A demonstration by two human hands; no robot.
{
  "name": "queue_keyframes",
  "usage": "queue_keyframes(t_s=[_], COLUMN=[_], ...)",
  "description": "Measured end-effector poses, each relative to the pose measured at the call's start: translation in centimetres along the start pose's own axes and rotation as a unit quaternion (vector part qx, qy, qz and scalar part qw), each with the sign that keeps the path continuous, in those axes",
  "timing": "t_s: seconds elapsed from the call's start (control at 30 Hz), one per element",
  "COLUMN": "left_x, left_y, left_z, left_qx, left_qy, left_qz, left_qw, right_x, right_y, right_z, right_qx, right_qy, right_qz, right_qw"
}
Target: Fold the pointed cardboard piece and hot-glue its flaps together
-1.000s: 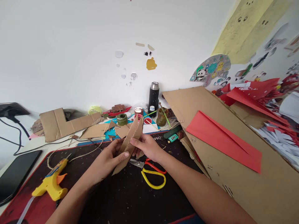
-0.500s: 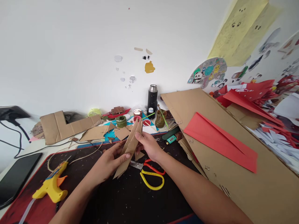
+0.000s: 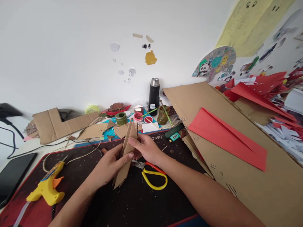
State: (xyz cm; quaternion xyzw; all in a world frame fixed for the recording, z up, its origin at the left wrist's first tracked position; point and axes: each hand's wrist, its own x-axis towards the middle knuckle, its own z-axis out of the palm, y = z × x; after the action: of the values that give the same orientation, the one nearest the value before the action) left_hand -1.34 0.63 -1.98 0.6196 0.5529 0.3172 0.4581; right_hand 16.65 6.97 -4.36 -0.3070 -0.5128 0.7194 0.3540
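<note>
Both hands grip cardboard strips [image 3: 123, 175], long brown pieces lying face to face, tilted upright over the dark mat. My left hand [image 3: 113, 164] is closed on their left side, thumb across the front face. Higher up on the right, my right hand [image 3: 144, 147] pinches the same strips, its thumb on the front; its other fingers are mostly hidden behind. Just right of the strips lie scissors [image 3: 155, 181] with one yellow and one red handle loop, their blade tips hidden behind the cardboard and hand.
A yellow glue gun [image 3: 46, 189] lies on the mat [image 3: 132, 208] at left, near a black phone [image 3: 17, 178]. Paint jars [image 3: 121, 119] and a black thermos [image 3: 154, 93] stand behind. A large cardboard sheet [image 3: 227, 138] bearing red paper [image 3: 227, 142] leans at right.
The strips have turned to a steeper angle, and their upper ends now show a gap between the layers. Both hands still hold them; the camera view has shifted slightly.
</note>
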Motion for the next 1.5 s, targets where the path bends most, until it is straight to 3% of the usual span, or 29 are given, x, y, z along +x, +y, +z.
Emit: queue_keyframes(t_s=[0.27,0.67,0.8,0.93,1.03,1.23,1.4,1.5], left_x=[0.0,-0.2,-0.2,-0.3,-0.3,-0.2,-0.2,-0.2], left_y=[0.5,0.8,1.2,1.2,0.9,0.7,0.4,-0.1], left_z=[0.0,0.4,0.3,0.2,0.1,-0.2,-0.5,-0.4], left_qx=[0.114,0.12,0.144,0.182,0.205,0.014,-0.101,-0.222], left_qy=[0.048,0.052,0.082,0.142,0.146,0.056,0.085,0.039], left_qz=[0.016,0.022,0.013,-0.013,-0.023,0.03,-0.049,-0.101], left_qw=[0.992,0.991,0.986,0.973,0.968,0.998,0.99,0.969], right_x=[0.2,0.4,0.3,0.1,0.0,0.5,0.7,0.6], right_y=[0.2,0.1,0.1,0.2,0.3,0.5,0.1,0.0], right_z=[-0.4,-0.6,-0.4,-0.1,-0.1,-0.8,-1.1,-1.2], right_qx=[-0.005,-0.021,0.001,0.013,-0.015,-0.034,-0.006,-0.005], right_qy=[-0.013,0.007,-0.001,-0.051,-0.03,0.02,0.013,0.019], right_qz=[-0.03,-0.001,-0.014,-0.016,-0.018,-0.009,-0.006,0.006], right_qw=[0.999,1.0,1.0,0.999,0.999,0.999,1.0,1.0])
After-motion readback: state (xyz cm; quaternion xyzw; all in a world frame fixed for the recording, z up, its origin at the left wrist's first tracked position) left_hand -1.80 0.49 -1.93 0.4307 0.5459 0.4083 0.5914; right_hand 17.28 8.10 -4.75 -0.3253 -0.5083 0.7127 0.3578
